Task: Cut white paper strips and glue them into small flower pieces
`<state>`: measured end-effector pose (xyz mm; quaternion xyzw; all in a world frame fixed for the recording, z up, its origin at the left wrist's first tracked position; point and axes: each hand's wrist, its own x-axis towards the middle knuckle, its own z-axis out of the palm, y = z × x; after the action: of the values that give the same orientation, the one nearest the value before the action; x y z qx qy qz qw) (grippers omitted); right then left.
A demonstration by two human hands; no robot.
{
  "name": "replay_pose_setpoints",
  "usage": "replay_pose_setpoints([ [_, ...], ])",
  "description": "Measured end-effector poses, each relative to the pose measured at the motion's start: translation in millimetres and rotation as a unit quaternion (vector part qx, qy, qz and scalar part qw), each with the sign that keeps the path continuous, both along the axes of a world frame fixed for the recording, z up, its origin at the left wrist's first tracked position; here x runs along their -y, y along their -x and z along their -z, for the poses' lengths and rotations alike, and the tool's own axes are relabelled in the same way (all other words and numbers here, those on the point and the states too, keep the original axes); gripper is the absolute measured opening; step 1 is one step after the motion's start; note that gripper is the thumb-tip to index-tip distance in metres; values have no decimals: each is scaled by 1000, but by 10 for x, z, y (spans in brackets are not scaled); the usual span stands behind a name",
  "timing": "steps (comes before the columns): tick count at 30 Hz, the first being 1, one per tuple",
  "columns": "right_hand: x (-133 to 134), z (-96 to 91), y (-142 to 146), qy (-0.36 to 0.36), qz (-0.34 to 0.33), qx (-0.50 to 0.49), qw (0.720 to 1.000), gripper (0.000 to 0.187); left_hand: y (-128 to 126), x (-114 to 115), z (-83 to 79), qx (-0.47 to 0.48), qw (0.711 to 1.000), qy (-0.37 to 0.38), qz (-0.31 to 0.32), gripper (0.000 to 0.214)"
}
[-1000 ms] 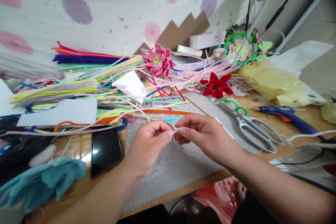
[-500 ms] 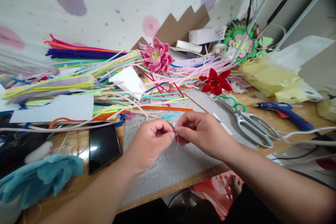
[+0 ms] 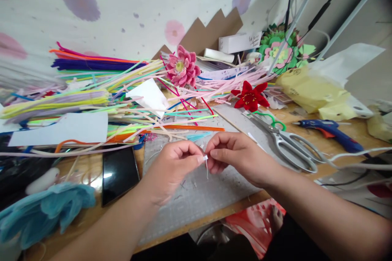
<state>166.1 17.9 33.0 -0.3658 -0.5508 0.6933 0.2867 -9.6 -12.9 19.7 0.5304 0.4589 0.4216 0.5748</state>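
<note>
Over the grey cutting mat, my left hand pinches a small white piece between thumb and forefinger. A thin pale strand hangs down from that piece. Close on its right is my right hand, with thumb and forefinger closed together and the other fingers curled beneath. Whatever those right fingertips hold, if anything, is too small to make out. Beyond the hands lie orange pipe cleaners and a thin wooden stick.
Large scissors and a blue glue gun lie on the right. A red flower and a pink flower rest at the back. To the left are a dark phone, a blue petalled piece and bundled pipe cleaners.
My right fingertips have drawn slightly away from my left ones, so the white piece and its hanging strand show more plainly. The view has shifted a little.
</note>
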Motion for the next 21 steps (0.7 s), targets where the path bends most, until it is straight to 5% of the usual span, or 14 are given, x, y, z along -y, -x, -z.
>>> replay_pose_setpoints([
  [5,15,24,11,-37,15,1,999,5,-17,2,-11,15,999,23,-20,12],
  [11,50,39,0,-168,47,46,984,6,-18,-6,-10,-15,999,13,-42,14],
  [21,132,108,58,-455,101,101,879,16,-35,0,10,-2,997,11,-76,15],
])
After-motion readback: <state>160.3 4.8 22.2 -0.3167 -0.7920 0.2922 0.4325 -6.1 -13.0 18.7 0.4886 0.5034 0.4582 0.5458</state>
